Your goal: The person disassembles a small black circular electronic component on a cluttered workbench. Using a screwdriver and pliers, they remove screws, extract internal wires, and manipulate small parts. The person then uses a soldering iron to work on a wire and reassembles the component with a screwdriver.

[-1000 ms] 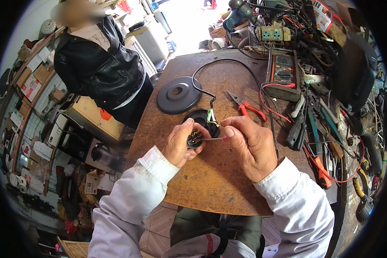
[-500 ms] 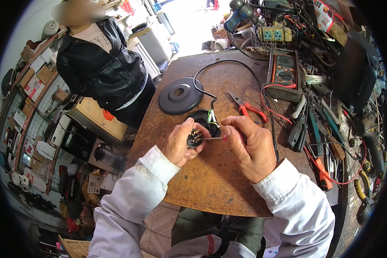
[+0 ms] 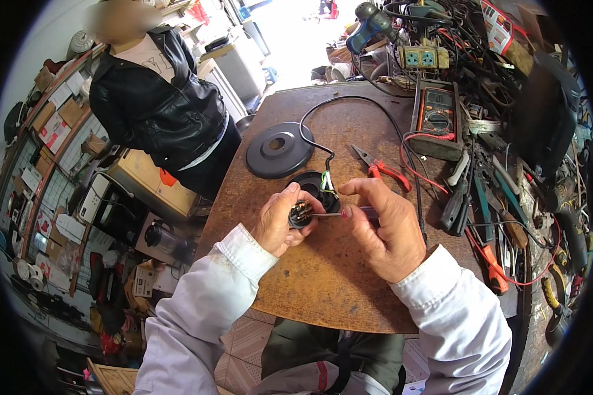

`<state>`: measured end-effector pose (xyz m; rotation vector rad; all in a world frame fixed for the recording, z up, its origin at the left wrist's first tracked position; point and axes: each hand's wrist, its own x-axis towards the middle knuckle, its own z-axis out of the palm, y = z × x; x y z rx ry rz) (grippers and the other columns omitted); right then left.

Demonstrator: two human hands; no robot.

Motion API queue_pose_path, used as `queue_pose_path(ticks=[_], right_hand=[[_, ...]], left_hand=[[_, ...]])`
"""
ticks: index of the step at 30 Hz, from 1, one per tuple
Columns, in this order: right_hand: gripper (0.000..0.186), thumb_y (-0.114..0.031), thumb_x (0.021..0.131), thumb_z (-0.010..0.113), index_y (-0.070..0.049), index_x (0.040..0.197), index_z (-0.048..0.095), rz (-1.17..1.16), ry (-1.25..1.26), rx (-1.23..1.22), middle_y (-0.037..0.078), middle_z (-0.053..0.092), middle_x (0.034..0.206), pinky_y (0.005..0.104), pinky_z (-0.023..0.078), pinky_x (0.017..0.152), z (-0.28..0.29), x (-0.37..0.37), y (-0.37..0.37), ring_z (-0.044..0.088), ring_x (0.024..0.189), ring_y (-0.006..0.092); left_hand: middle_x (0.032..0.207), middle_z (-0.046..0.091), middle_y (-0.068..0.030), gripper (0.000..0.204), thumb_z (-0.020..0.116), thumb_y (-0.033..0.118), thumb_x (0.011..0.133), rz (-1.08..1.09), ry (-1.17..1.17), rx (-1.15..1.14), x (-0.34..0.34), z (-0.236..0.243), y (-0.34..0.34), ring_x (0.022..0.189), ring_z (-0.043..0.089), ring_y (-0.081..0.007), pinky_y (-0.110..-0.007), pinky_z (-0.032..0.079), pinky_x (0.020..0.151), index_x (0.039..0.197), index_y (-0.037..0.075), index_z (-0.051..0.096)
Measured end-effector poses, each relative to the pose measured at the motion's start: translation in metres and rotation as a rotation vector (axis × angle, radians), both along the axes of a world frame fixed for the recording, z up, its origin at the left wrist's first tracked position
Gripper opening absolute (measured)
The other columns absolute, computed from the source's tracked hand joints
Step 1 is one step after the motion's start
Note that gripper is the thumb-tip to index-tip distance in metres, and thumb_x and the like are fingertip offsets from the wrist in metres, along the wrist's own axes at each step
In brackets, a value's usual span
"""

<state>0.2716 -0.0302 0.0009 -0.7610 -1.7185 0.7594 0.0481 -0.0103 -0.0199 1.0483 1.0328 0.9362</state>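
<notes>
Left hand [image 3: 277, 222] grasping round part [image 3: 299, 214], right hand [image 3: 392, 230] pinching screwdriver [image 3: 328, 214].
Forearms in from 7 and 5 o'clock, hands facing each other over the table [image 3: 329, 283]. Left fingers curled around the part; right thumb and index nearly closed on the screwdriver handle, shaft at the part's 3 o'clock, tip at its metal pins, contact too small to tell. Black base [image 3: 304, 180] at the part's 1 o'clock, pliers [image 3: 380, 168] at 2. Vs. 0.5 s ago: same grips, more handle showing behind the right thumb.
</notes>
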Motion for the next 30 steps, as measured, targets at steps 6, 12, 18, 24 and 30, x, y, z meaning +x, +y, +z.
queue_pose_path(ticks=[6, 12, 18, 24, 30], right_hand=[[0.018, -0.005, 0.094, 0.06, 0.0, 0.111, 0.058, 0.016, -0.004, 0.026, 0.014, 0.061, 0.08, 0.0333, 0.049, 0.063, -0.005, 0.001, 0.004, 0.06, 0.066, 0.0233], [0.013, -0.008, 0.097, 0.06, -0.001, 0.107, 0.059, 0.015, -0.014, -0.051, 0.015, 0.062, 0.081, 0.0337, 0.048, 0.063, 0.002, 0.002, 0.0, 0.061, 0.066, 0.0251], [0.015, -0.005, 0.094, 0.06, -0.001, 0.109, 0.058, 0.019, -0.003, -0.029, 0.014, 0.06, 0.081, 0.0339, 0.048, 0.062, -0.006, 0.003, 0.006, 0.06, 0.066, 0.0245], [0.013, -0.008, 0.096, 0.061, -0.001, 0.106, 0.059, 0.025, 0.066, -0.052, 0.013, 0.061, 0.079, 0.033, 0.048, 0.062, -0.002, 0.0, 0.005, 0.06, 0.066, 0.0208], [0.014, -0.01, 0.097, 0.062, -0.001, 0.107, 0.06, 0.01, 0.014, -0.069, 0.01, 0.062, 0.077, 0.0302, 0.048, 0.062, -0.012, 0.004, 0.013, 0.059, 0.067, 0.0164]], left_hand=[[0.061, 0.056, -0.006, 0.064, 0.037, 0.06, 0.102, 0.001, -0.005, 0.014, 0.001, -0.001, 0.0, 0.04, 0.032, -0.004, -0.019, 0.022, 0.037, 0.096, 0.002, 0.064], [0.062, 0.055, -0.0068, 0.061, 0.036, 0.057, 0.103, 0.001, 0.009, 0.01, 0.0, 0.001, 0.0, 0.042, 0.034, -0.0053, -0.019, 0.023, 0.038, 0.095, 0.004, 0.063], [0.064, 0.055, -0.0071, 0.06, 0.035, 0.056, 0.103, -0.02, 0.037, 0.008, 0.001, 0.004, -0.001, 0.044, 0.035, -0.0061, -0.019, 0.023, 0.039, 0.095, 0.004, 0.063], [0.064, 0.056, -0.0071, 0.06, 0.035, 0.056, 0.103, 0.007, 0.048, -0.003, 0.002, 0.004, -0.002, 0.044, 0.034, -0.0059, -0.019, 0.023, 0.04, 0.095, 0.004, 0.063], [0.061, 0.055, -0.0062, 0.06, 0.035, 0.057, 0.103, -0.019, 0.031, 0.009, 0.003, 0.006, -0.002, 0.041, 0.032, -0.0055, -0.02, 0.024, 0.039, 0.095, 0.004, 0.063]])
